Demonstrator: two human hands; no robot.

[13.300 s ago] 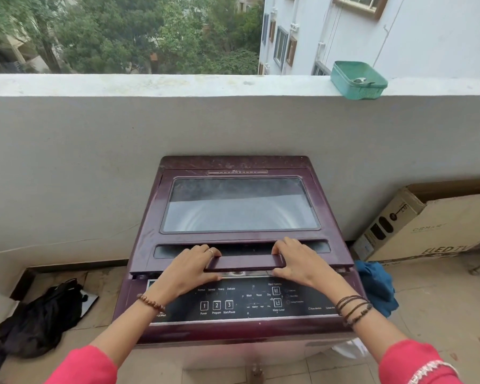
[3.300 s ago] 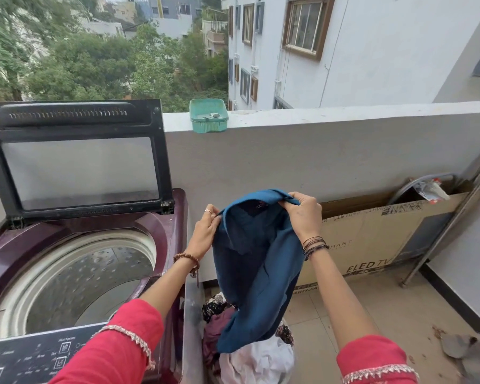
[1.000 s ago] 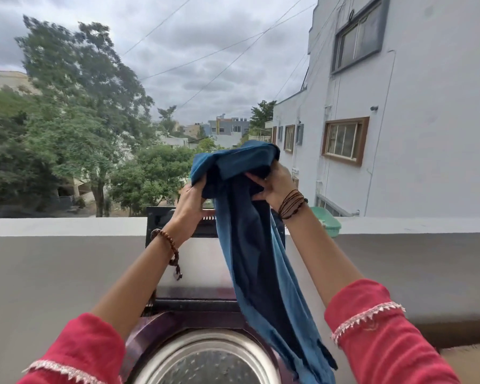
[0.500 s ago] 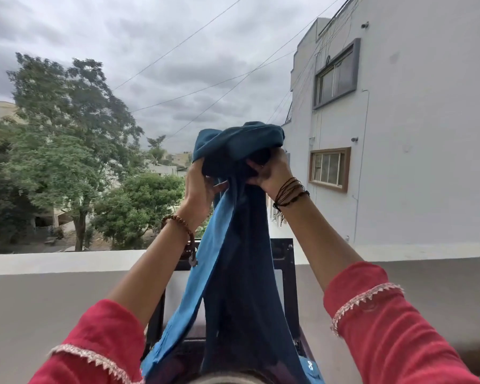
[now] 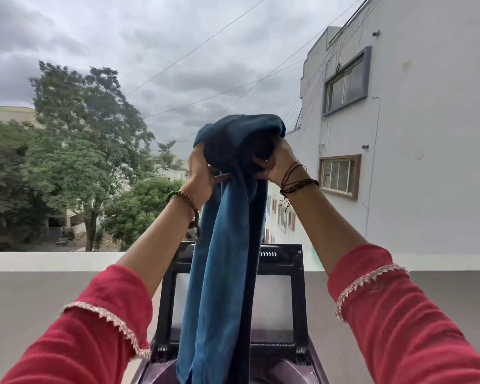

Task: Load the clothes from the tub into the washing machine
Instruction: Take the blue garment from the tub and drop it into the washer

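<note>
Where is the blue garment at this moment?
In the head view the blue garment hangs at centre frame, gripped at its top by the left hand and right hand, in front of the washing machine's raised lid.

Garment (image 5: 222, 273) hangs before the raised lid (image 5: 297, 286) (parapet (image 5: 53, 261) behind), above the washer (image 5: 283, 370).

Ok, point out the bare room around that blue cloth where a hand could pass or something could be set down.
Free: the parapet top left of the raised lid, and its stretch right of the lid. Air is open between each forearm and the hanging blue cloth. Crowded: the top, where the left hand and right hand grip the bunched cloth. The tub opening is out of view.
</note>
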